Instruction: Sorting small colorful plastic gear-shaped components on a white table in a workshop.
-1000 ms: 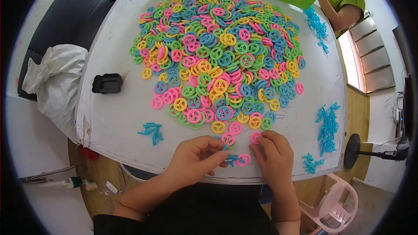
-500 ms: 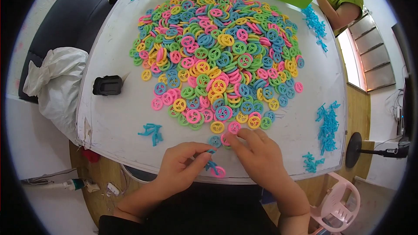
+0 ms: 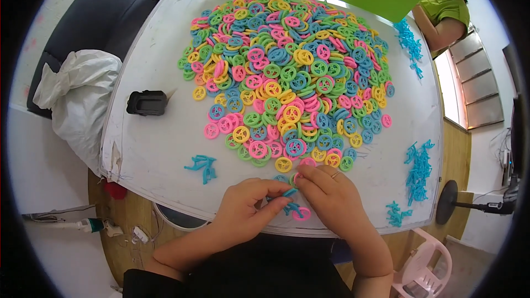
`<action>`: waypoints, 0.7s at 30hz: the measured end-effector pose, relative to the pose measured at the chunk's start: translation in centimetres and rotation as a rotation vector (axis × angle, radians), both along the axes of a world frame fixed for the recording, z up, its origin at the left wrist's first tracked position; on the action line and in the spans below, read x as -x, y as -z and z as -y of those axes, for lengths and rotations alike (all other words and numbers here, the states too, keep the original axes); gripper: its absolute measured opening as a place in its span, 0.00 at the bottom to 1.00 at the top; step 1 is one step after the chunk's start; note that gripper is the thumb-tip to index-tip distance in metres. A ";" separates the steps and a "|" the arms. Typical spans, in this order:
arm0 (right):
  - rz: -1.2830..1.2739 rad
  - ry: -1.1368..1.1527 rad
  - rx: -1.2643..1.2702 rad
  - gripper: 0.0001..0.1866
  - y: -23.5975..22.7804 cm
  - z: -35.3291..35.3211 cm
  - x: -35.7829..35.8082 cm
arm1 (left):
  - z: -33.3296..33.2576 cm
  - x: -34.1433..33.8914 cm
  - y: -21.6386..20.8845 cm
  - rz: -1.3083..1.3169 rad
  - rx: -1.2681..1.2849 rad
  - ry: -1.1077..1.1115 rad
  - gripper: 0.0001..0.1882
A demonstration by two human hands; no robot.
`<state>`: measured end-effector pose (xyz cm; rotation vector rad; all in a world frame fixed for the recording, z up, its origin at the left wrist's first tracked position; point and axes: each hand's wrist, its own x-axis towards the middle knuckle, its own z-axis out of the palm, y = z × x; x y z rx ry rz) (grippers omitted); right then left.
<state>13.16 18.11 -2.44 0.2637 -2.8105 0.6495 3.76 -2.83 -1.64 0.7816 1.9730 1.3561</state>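
**At the near edge of the table [image 3: 160, 149], blue pieces [image 3: 291, 208] held before a heap of wheels [image 3: 287, 72]**

In the left hand [image 3: 245, 207], the blue pieces are gripped between thumb and fingers, and a pink wheel [image 3: 301, 214] is seen against their lower end. By the bent fingers of the right hand [image 3: 334, 198], a second pink wheel [image 3: 298, 178] is partly covered; whether it is gripped cannot be told. Beyond both hands, the heap is spread in pink, yellow, green and blue. A small cluster [image 3: 202, 169] of similar pieces is placed to the left, a larger pile [image 3: 419, 174] to the right.
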 end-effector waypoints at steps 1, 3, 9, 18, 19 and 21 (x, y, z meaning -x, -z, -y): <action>-0.009 0.004 0.010 0.18 0.0 0.0 -0.1 | -0.1 0.0 0.2 0.021 0.004 -0.010 0.13; -0.017 0.010 0.022 0.18 -0.1 0.0 -0.2 | -0.2 -0.1 0.3 0.014 -0.012 -0.024 0.12; 0.239 0.439 1.233 0.07 -1.3 -0.7 -2.2 | -0.7 -0.3 0.9 0.062 -0.085 -0.047 0.10; 0.429 0.353 1.643 0.05 -0.6 0.2 -2.3 | -2.1 -0.7 0.3 0.289 -0.134 -0.001 0.10; 0.426 0.351 1.641 0.05 -0.4 0.5 -2.3 | -2.1 -0.8 0.3 0.324 -0.160 -0.002 0.10; 0.289 0.376 1.660 0.06 0.1 1.1 -2.3 | -2.3 -1.0 0.3 0.300 -0.147 0.009 0.10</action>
